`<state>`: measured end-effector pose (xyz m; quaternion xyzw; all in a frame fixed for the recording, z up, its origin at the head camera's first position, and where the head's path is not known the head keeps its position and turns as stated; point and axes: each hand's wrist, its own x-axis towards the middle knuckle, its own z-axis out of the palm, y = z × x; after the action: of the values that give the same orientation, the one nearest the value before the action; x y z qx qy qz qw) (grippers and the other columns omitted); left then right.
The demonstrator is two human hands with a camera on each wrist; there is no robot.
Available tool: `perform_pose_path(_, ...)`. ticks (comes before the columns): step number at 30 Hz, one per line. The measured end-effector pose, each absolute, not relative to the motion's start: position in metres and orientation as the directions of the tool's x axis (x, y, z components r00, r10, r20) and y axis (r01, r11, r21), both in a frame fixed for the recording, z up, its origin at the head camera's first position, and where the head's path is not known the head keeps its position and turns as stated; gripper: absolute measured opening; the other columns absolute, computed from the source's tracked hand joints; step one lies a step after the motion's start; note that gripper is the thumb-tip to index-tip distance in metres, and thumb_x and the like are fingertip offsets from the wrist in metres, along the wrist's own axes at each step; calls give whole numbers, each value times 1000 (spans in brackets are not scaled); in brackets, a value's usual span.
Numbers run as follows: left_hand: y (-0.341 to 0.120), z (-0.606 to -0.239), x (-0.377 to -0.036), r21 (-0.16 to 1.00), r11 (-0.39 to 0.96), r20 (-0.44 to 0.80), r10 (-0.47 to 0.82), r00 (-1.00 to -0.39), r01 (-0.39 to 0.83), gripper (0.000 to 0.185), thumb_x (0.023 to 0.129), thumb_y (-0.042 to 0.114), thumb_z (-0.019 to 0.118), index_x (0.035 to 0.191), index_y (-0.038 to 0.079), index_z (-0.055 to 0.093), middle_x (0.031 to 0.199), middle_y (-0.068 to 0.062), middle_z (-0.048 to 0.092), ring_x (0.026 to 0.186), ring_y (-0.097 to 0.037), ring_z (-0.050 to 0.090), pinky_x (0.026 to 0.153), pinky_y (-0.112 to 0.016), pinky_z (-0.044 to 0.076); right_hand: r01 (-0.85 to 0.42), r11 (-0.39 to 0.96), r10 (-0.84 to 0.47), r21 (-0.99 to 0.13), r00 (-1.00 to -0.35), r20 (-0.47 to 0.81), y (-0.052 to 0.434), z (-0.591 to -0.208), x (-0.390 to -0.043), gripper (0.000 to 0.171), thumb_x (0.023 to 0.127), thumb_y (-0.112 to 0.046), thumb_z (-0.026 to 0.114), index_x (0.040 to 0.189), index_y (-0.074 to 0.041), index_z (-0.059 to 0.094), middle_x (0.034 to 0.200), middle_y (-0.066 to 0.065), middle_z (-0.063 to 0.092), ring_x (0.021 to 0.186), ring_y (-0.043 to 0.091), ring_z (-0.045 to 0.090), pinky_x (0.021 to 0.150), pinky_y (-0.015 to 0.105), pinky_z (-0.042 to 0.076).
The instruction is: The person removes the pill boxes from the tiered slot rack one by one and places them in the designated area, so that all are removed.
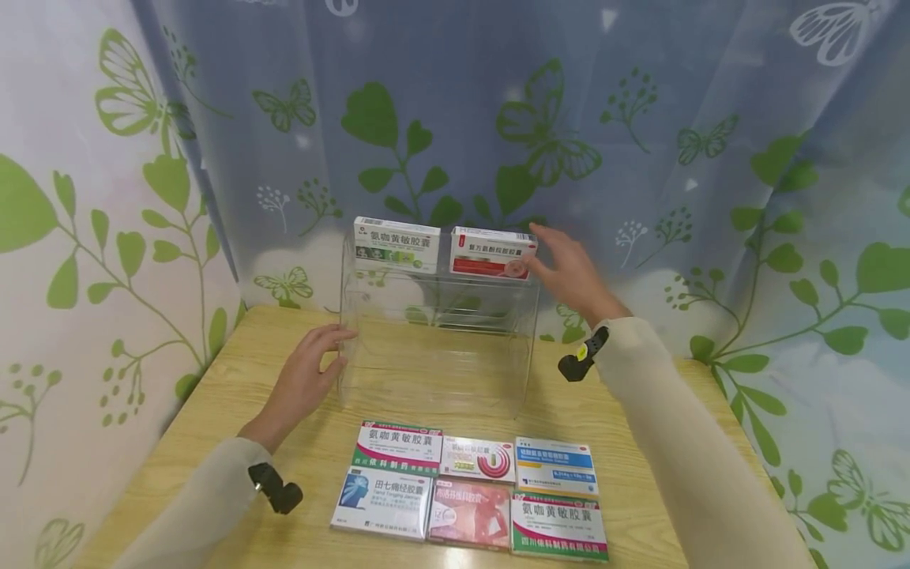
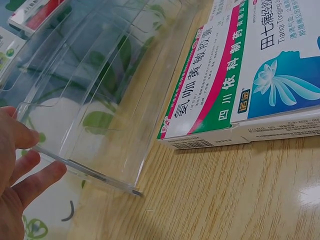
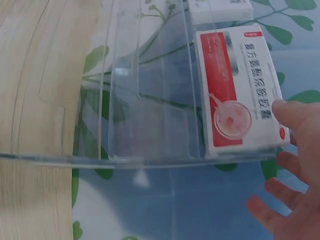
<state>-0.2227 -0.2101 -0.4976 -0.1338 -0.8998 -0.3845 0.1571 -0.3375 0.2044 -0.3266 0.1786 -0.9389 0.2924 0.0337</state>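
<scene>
Right hand [image 1: 572, 273] is nearer, at the right end of our red-white box [image 1: 490, 254], top tier of the stand [image 1: 490, 299], long axis left-right. Left hand [image 1: 306, 375], fingers loose, meets the stand's left side. We can't tell whether the right pinches; its wrist view shows spread lower fingers, hidden from head.
</scene>
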Motion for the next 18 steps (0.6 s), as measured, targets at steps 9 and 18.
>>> perform_pose_path(9,-210,-497,-223,654,666,382,116,-917,357,45,104,-3,69,147,7,64,159,-22,53,125,-43,68,106,-66,56,-406,753,-298,-518,-912,281,192,-333,-337,46,113,-17,62,157,-9,54,160,17,56,153,41,44,130,62,31)
perform_pose_path(18,-210,-497,-222,654,664,385,120,-915,362,45,103,-4,69,147,7,64,159,-23,53,124,-44,69,104,-67,56,-518,680,-252,-519,-830,498,186,-333,-341,33,109,-8,66,142,-4,65,139,18,68,133,37,62,123,55,44)
